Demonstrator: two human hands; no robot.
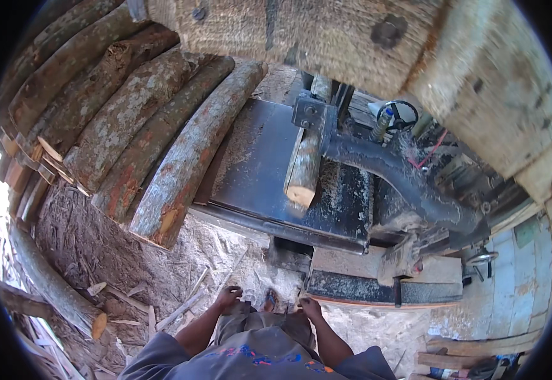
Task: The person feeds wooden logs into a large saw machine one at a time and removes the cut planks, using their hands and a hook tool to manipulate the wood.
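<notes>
My left hand [230, 296] and my right hand [309, 308] are low in the head view, at either side of my grey trousers [238, 325]. Both have curled fingers close to the cloth; I cannot make out whether they hold anything. Above them, a split log [302, 174] with a pale cut end lies on the dark metal saw table [238, 177], beneath the bracket [308, 111] of the saw machine. A curved dark metal arm [403, 183] runs from it to the right. The blade itself is hard to make out.
Bark-covered logs [184, 158] are stacked at the left, one log [60, 288] lying lower among wood scraps and sawdust [181, 266]. A large timber beam [327, 35] crosses overhead. Handwheels [482, 258], a lower dusty ledge [352, 282] and loose boards [472, 348] are at the right.
</notes>
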